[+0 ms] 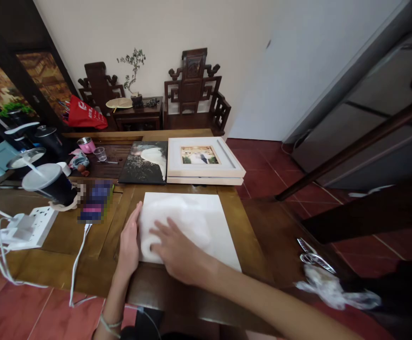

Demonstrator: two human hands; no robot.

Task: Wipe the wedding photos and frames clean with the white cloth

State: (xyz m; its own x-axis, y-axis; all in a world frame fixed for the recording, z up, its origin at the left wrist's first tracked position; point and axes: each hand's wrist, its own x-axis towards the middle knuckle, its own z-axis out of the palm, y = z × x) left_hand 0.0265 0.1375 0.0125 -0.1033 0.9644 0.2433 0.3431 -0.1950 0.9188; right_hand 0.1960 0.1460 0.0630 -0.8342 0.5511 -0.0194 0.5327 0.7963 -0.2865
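Note:
A white square panel (206, 212) lies flat on the wooden table (85, 241), partly covered by a thin white wrap. My left hand (130, 243) rests edge-on against the panel's left side, fingers straight and together. My right hand (173, 250) lies flat on the panel's near left part, fingers stretched out over the wrap. Neither hand grips anything.
Behind the panel sit a cream picture frame (204, 158) on a second frame and a dark photo canvas (145, 163). To the left are a power strip (29, 226) with cables, a lidded cup (48, 182) and kettles. Scissors (314, 255) and crumpled plastic (333, 288) lie right.

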